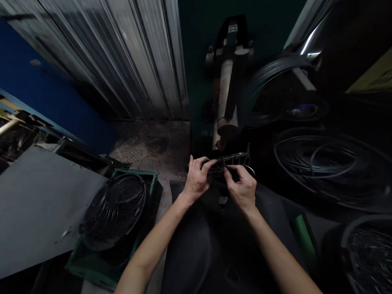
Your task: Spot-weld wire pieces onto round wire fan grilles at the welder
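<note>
My left hand [200,175] is closed round the left end of a small wire frame [233,158], thumb and fingers pinching its thin rods. At the frame's near side my right hand [242,186] pinches with thumb and forefinger; what lies between those fingertips is dark and hard to make out, and they touch or nearly touch the wires. The frame is held level above my dark-covered lap, just below the machine's jutting cylindrical arms [225,98]. A small grey piece [223,200] shows on the dark cloth between my wrists.
A green crate [135,171] with a round tub of wire rings [116,207] stands at left, beside a grey panel [39,210]. At right are a wide basin of wire hoops [333,158], a tub of small metal parts [379,251] and a green cylinder [304,235]. Wire rings litter the floor.
</note>
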Motion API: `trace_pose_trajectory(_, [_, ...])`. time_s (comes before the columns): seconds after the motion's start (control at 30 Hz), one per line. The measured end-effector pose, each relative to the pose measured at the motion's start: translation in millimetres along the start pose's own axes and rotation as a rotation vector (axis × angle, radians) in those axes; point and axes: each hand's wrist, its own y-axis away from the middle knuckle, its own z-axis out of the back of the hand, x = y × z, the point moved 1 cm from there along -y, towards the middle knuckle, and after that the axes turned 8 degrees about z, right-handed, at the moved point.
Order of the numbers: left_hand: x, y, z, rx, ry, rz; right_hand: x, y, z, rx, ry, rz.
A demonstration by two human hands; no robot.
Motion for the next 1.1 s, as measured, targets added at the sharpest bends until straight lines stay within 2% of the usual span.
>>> trace_pose_trajectory(0.2, [9.8,-4.7,-6.9,0.003,0.005,-0.005,-5.4,-5.0,-6.8,-0.018,-0.017,0.059])
trace_pose_trajectory(0.6, [19.2,-13.1,-17.2,-0.012,0.01,-0.015,-14.9,-10.8,-13.4,-0.035,0.011,0.08])
trace_pose_trajectory(0.87, [26.7,-20.9,-24.5,-0.109,0.032,-0.117,-20.5,-16.6,-17.4,-0.049,-0.008,0.106])
trace_pose_trajectory(1.1, [29.2,-22.6,-25.2,-0.119,-0.005,-0.122,-21.1,-17.8,-19.1,-0.08,0.0,0.174])
